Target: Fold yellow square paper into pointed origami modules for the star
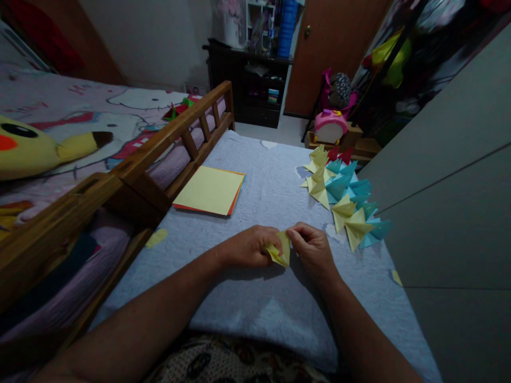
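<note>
A small folded piece of yellow paper (281,251) is held between both hands just above the pale blue bedspread (263,298). My left hand (246,248) is closed, pinching the paper's left side. My right hand (314,248) is closed too, its fingertips pinching the paper's upper right edge. A stack of square coloured paper sheets (209,190), yellow on top, lies on the spread further back to the left. A row of folded paper pieces (345,198) in yellow, blue and red lies to the right, close to the grey wardrobe.
A wooden bed rail (159,146) runs along the left, with a cartoon-print bed and a yellow plush toy (35,146) behind it. A grey wardrobe front (451,175) bounds the right side. Further back stand a dark cabinet (249,88), a pink toy (330,125) and a brown door.
</note>
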A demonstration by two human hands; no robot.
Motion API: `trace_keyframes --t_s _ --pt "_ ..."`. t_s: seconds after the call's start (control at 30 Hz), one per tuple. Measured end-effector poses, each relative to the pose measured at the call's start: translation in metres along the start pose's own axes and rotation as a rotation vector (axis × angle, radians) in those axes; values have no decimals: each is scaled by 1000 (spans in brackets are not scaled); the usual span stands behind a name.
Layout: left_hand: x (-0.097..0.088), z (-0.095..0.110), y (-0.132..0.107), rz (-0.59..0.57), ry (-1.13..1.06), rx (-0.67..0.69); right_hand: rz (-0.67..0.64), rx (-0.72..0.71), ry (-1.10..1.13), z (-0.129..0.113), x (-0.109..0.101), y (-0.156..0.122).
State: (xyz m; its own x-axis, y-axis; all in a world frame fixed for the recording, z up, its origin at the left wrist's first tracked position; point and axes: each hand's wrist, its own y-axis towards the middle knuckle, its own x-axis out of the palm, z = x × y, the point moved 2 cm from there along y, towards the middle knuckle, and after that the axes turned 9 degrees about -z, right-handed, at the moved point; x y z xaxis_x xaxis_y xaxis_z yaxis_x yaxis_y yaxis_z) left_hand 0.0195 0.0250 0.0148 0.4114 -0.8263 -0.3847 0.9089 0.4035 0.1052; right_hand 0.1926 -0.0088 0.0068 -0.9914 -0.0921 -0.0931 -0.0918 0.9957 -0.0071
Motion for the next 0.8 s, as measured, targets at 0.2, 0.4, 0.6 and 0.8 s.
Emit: trace_keyframes --t_s 0.2,0.4,0.6,0.8 --pt "-2 3 1 22 0 51 -60 63 81 2 1 -2" --pt "-8 -1 1 132 10 32 -188 103 126 -2 3 -5" --pt "-9 -5 -1 165 6 -35 -181 97 121 7 3 -1" --pt "-9 -8 1 221 -99 -139 -75 -23 -62 5 2 -3"
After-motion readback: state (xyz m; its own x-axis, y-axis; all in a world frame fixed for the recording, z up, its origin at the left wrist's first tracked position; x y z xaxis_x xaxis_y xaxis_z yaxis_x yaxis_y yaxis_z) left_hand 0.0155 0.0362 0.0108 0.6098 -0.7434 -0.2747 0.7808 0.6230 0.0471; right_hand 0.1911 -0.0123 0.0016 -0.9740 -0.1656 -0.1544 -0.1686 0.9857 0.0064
